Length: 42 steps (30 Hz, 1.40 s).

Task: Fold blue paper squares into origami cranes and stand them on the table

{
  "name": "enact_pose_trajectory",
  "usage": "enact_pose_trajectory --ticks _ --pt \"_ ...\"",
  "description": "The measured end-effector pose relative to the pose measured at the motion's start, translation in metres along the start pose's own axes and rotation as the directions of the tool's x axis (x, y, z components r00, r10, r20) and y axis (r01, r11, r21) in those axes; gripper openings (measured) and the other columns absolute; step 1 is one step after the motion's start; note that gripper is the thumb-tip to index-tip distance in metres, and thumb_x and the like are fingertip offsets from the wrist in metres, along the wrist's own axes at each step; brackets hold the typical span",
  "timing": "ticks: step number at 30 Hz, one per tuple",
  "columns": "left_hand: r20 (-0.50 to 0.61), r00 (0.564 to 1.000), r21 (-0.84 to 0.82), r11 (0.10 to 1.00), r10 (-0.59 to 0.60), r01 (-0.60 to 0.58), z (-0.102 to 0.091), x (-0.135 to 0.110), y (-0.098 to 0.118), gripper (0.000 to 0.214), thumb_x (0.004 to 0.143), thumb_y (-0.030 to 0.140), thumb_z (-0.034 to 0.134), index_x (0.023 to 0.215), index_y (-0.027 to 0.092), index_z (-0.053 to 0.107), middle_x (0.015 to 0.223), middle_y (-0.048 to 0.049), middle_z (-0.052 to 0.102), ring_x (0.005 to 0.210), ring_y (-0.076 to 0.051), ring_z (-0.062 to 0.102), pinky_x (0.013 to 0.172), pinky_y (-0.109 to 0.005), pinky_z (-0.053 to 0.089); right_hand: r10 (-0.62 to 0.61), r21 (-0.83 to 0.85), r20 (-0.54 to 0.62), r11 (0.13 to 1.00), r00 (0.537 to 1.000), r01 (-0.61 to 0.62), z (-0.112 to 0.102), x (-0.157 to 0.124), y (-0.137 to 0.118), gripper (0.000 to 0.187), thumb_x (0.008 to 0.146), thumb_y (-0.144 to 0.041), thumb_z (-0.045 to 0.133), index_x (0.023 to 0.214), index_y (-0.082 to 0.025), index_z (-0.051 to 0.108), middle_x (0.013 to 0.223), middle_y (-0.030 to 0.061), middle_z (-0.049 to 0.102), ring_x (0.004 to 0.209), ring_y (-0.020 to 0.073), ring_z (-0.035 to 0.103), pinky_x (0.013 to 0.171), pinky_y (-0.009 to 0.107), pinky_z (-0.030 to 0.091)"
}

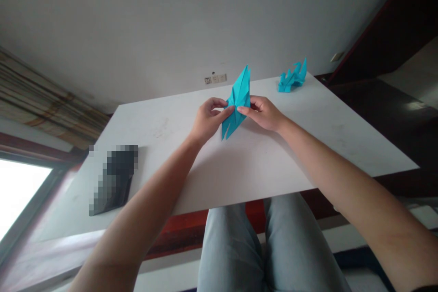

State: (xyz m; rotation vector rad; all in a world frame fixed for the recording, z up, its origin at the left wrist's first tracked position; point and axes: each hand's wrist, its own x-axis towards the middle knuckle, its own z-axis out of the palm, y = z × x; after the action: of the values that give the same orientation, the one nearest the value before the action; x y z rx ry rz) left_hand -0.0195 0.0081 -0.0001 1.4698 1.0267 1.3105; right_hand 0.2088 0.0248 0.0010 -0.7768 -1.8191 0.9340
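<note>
Blue folded paper (242,91) is held over mid worktop (219,182), pinched by fingers (225,113) of left hand (208,121) and right hand (266,114); folding seems in hand, even pressure apparently being called for next.

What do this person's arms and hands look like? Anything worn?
The left hand and right hand are bare: no gloves, rings or watch show. The left forearm and right forearm are uncovered too. A dark edge at the lower right corner might be a sleeve.
</note>
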Motion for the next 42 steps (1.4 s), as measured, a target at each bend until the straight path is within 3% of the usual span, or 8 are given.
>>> enact_pose_trajectory --ticks 4,11,14,17,21,29,35,42 --pt "0.017 1.0 -0.005 1.0 -0.009 0.01 0.0 -0.001 0.001 0.037 0.087 0.038 0.101 0.096 0.02 0.07 0.083 -0.0008 0.074 0.065 -0.009 0.063 0.057 -0.021 0.049 -0.002 -0.028 0.002 1.0 1.0 0.002 -0.001 0.0 0.001 0.065 0.09 -0.089 0.083 0.088 -0.024 0.076 0.084 0.0042 0.072 0.084 0.0233 0.063 0.071 0.034 0.052" --pt "0.07 0.996 0.032 0.997 0.064 -0.066 0.0 -0.004 0.002 0.047 0.088 0.054 0.101 0.092 0.023 0.065 0.059 0.0067 0.054 0.051 -0.008 0.041 0.049 -0.022 0.028 -0.001 -0.094 0.0 0.996 1.0 0.001 -0.005 0.0 0.005 0.072 0.091 -0.094 0.077 0.089 -0.022 0.074 0.081 0.0037 0.07 0.076 0.0203 0.055 0.068 0.034 0.045" --pt "0.021 0.985 0.174 0.969 0.173 -0.174 0.002 -0.007 0.002 0.036 0.094 0.045 0.095 0.093 0.024 0.066 0.067 0.0048 0.06 0.057 -0.01 0.05 0.053 -0.023 0.037 -0.001 -0.154 0.0 0.988 1.0 0.001 -0.005 -0.001 0.004 0.072 0.094 -0.093 0.075 0.084 -0.022 0.07 0.076 0.0024 0.065 0.073 0.0188 0.051 0.066 0.034 0.04" --pt "-0.016 0.92 0.34 0.868 0.391 -0.362 0.002 -0.007 0.0 0.025 0.094 0.033 0.091 0.095 0.023 0.068 0.093 -0.0001 0.074 0.077 -0.012 0.065 0.07 -0.026 0.055 -0.009 -0.158 0.028 0.987 1.0 0.014 -0.002 -0.002 -0.001 0.07 0.097 -0.092 0.073 0.088 -0.022 0.073 0.079 0.0028 0.068 0.074 0.0193 0.054 0.067 0.034 0.042" --pt "0.019 0.828 0.391 0.758 0.561 -0.522 0.002 -0.006 -0.002 0.017 0.098 0.028 0.087 0.1 0.025 0.07 0.103 -0.0023 0.074 0.094 -0.016 0.071 0.081 -0.028 0.06 -0.013 -0.055 0.065 0.998 0.998 0.017 0.004 -0.001 -0.009 0.068 0.1 -0.09 0.072 0.101 -0.022 0.076 0.088 0.0043 0.075 0.081 0.0211 0.064 0.075 0.034 0.05" --pt "0.066 0.892 0.401 0.806 0.448 -0.435 0.004 -0.017 0.015 0.021 0.094 0.034 0.096 0.105 0.025 0.08 0.125 -0.0083 0.073 0.11 -0.022 0.073 0.095 -0.037 0.064 -0.008 0.017 0.035 1.0 0.999 0.007 0.005 0.002 -0.019 0.07 0.097 -0.095 0.071 0.091 -0.026 0.064 0.078 -0.0004 0.061 0.077 0.0186 0.059 0.071 0.033 0.05" --pt "0.082 0.916 0.391 0.833 0.392 -0.391 0.005 -0.016 0.012 0.015 0.099 0.035 0.093 0.1 0.025 0.082 0.1 -0.0048 0.073 0.091 -0.019 0.07 0.086 -0.034 0.058 -0.024 0.02 0.06 1.0 0.998 0.023 0.003 0.001 -0.011 0.065 0.1 -0.089 0.071 0.093 -0.025 0.064 0.077 -0.0006 0.061 0.073 0.0177 0.055 0.068 0.033 0.047" --pt "0.046 0.949 0.302 0.901 0.313 -0.312 0.004 -0.016 0.012 0.029 0.097 0.046 0.097 0.108 0.027 0.078 0.105 -0.005 0.078 0.104 -0.025 0.076 0.087 -0.037 0.062 0.026 0.0 0.036 1.0 0.999 -0.026 0.003 -0.001 -0.015 0.069 0.096 -0.092 0.074 0.086 -0.024 0.067 0.072 -0.0007 0.059 0.07 0.0173 0.055 0.066 0.033 0.044"
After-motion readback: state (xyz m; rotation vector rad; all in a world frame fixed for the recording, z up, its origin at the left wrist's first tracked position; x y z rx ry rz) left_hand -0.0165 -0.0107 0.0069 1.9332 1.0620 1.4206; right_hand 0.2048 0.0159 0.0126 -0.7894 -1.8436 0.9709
